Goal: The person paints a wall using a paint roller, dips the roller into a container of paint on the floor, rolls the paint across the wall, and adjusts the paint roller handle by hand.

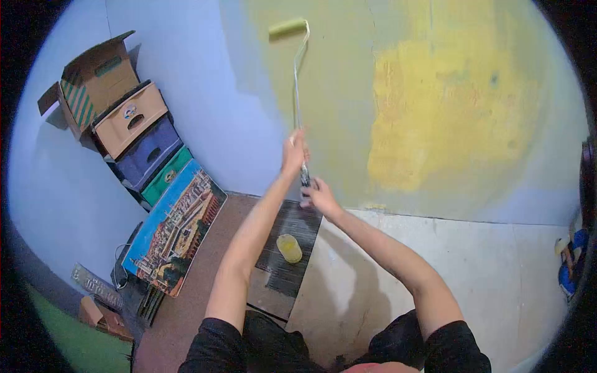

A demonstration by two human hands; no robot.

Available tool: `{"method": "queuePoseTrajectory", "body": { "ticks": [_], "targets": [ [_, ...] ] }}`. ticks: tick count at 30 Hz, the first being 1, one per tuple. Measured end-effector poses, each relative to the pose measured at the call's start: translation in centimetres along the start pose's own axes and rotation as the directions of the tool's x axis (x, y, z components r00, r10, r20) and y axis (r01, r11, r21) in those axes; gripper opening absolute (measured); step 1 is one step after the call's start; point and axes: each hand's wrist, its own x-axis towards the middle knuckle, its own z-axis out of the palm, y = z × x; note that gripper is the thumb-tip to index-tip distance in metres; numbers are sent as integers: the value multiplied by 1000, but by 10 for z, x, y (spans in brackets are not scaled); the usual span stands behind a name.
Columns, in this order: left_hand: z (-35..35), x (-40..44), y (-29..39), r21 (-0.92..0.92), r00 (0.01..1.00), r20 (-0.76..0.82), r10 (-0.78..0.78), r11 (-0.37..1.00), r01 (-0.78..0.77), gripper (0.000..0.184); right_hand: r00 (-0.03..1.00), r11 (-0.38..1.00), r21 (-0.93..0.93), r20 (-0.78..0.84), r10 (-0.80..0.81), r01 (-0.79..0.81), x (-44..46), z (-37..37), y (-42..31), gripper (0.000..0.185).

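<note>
A paint roller [296, 87] is held up against the wall [339, 124], its pale yellow-green sleeve near the top of the view. My left hand [295, 153] is closed around the lower part of its metal rod. Below it, my right hand [319, 196] grips the dark, paint-marked handle. The wall carries a wide olive-yellow coat with a brighter yellow patch on the right, and bluish white shows at the left. A jar with yellow contents [289, 248] stands on the dark striped mat [287, 273] below my hands.
Stacked boxes [134, 118], the top one an open carton [99, 78], stand against the left wall. A city picture panel [174, 230] leans by them. Pale boarding [448, 261] covers the floor at right, with a blue and white item [569, 264] at the far edge.
</note>
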Motion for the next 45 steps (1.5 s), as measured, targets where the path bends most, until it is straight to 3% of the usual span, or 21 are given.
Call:
{"method": "queuePoseTrajectory", "body": {
  "ticks": [3, 4, 7, 9, 10, 13, 15, 16, 17, 18, 20, 24, 25, 26, 28, 32, 35, 38, 42, 44, 45],
  "targets": [
    [-8, 35, 45, 27, 997, -56, 61, 998, -60, 36, 1000, 984, 180, 22, 3, -7, 2, 18, -37, 37],
    [-13, 41, 51, 62, 992, -75, 98, 994, -93, 36, 999, 984, 173, -22, -26, 30, 8, 17, -29, 28],
    [-33, 40, 52, 111, 991, -54, 125, 987, -119, 36, 997, 979, -198, 59, 51, -39, 12, -10, 15, 22],
    [-41, 15, 43, 191, 995, -72, 63, 980, -48, 35, 980, 806, -558, 138, -147, 199, 16, -46, 79, 21],
    [-53, 2, 28, 215, 999, -53, -5, 976, 16, 35, 978, 706, -681, 189, -85, 193, 2, -61, 78, 23],
    [-82, -40, -56, 586, 968, -61, 245, 793, -164, 35, 971, 394, -897, 236, 47, 199, -11, -126, 113, 28],
    [-86, -91, -82, 675, 948, -49, 315, 710, -201, 34, 977, 319, -943, 150, 152, 95, -16, -156, 115, 36],
    [-78, -118, -71, 681, 987, -158, -2, 724, 110, 33, 982, 291, -955, 109, 155, 61, -18, -169, 116, 34],
    [-85, -133, -103, 705, 973, -132, 188, 708, -41, 33, 985, 262, -965, 65, 160, 22, -24, -180, 119, 32],
    [-81, -153, -103, 657, 981, -193, -17, 740, 143, 33, 974, 184, -983, 57, 218, 17, -25, -193, 125, 33],
    [-79, -175, -120, 640, 978, -206, 23, 760, 117, 32, 941, 25, -1000, 24, 337, 17, -24, -219, 145, 34],
    [-85, -170, -124, 709, 978, -176, 115, 704, 45, 31, 858, -92, -996, -33, 512, 17, -46, -247, 157, 33],
    [-86, -160, -114, 713, 976, -177, 126, 700, 38, 31, 847, -111, -994, -56, 529, 4, -49, -249, 157, 33],
    [-97, -144, -113, 807, 965, -65, 255, 582, -99, 31, 836, -129, -992, -79, 543, -10, -53, -251, 159, 34],
    [-96, -112, -75, 806, 916, -27, 401, 551, -218, 32, 843, -136, -990, -93, 530, -24, -56, -259, 160, 35],
    [-96, -37, -5, 845, 929, 54, 366, 480, -238, 32, 899, -91, -995, 4, 437, 49, -56, -268, 167, 34],
    [-67, 6, 51, 838, 870, 134, 474, 414, -355, 33, 803, -103, -995, -49, 594, 16, -52, -260, 153, 34],
    [-30, 23, 88, 836, 878, 166, 450, 408, -367, 34, 833, -118, -993, -50, 550, 18, -61, -252, 141, 36],
    [13, 27, 47, 799, 850, 148, 506, 445, -404, 34, 816, -132, -988, -15, 578, 75, -64, -247, 138, 35],
    [34, 19, 2, 814, 856, 88, 510, 458, -357, 34, 818, -76, -995, 7, 575, 63, -59, -262, 162, 35],
    [50, 1, -6, 788, 898, 24, 439, 545, -287, 33, 815, -102, -990, 21, 579, 98, -57, -266, 172, 34]
  ]
}}
